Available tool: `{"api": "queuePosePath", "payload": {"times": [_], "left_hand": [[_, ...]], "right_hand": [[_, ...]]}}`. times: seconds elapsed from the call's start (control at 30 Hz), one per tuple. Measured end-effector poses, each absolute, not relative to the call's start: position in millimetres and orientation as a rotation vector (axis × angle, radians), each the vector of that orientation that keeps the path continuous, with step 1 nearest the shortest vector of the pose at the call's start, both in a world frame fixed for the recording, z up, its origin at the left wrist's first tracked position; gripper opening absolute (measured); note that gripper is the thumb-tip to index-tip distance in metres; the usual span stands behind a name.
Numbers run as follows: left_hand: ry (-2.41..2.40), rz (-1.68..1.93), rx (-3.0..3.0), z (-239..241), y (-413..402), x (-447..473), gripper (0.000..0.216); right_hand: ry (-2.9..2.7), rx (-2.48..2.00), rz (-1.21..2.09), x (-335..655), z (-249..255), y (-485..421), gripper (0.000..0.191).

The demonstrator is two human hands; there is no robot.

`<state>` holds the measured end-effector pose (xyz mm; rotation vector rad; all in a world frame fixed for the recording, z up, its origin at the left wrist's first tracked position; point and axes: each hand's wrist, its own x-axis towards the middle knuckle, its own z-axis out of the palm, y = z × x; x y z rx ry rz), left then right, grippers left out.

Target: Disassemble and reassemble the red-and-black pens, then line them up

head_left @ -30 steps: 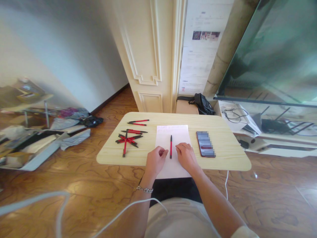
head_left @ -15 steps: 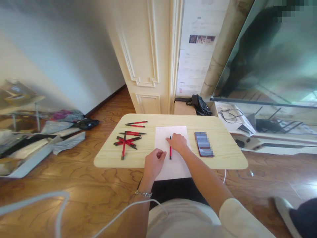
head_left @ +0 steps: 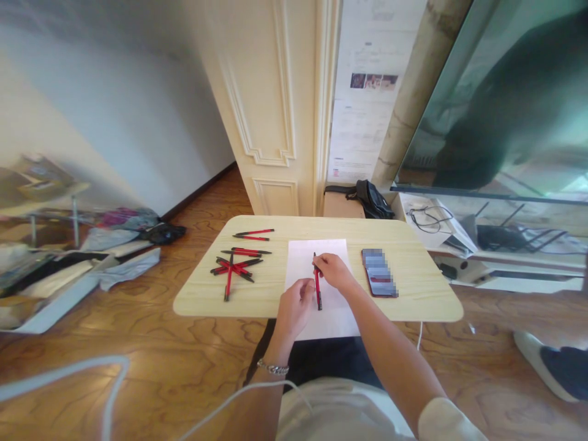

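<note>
Head view: right hand (head_left: pixel 333 271) is pinching red pen (head_left: pixel 318 289) near its top, centre frame.
Left hand (head_left: pixel 296 306): is curling beside its lower half, likely steadying it; grip unclear.

pen (head_left: pixel 318 297) partly hidden by right hand (head_left: pixel 334 271)

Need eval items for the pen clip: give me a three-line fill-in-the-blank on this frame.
The left hand and right hand grip one pen, coloured black and ___.
The phone lies to the ___ of the paper.
The pile of pens lies on the table to the paper's ___.
Missing: red; right; left.
</note>
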<state>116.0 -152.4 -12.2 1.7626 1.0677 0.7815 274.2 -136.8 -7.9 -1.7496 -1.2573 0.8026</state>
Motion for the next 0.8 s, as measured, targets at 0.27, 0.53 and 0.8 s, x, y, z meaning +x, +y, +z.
{"api": "queuePosePath", "payload": {"times": [0.27, 0.53, 0.8], "left_hand": [[0.83, 0.821, 1.037, -20.5, -175.9, 142.2, 0.039], [0.974, 0.951, 1.213, -22.8, -183.4, 145.2, 0.031], [0.955, 0.882, 1.125, -20.2, -188.9, 144.4, 0.04]], "right_hand": [[-0.808, -1.253, 1.056, 255.5, -11.2, -174.0, 0.035], [-0.819, -1.378, 0.912, 246.2, -5.5, -170.5, 0.038], [-0.784, -1.435, 0.808, 235.3, -16.6, -166.3, 0.038]]}}
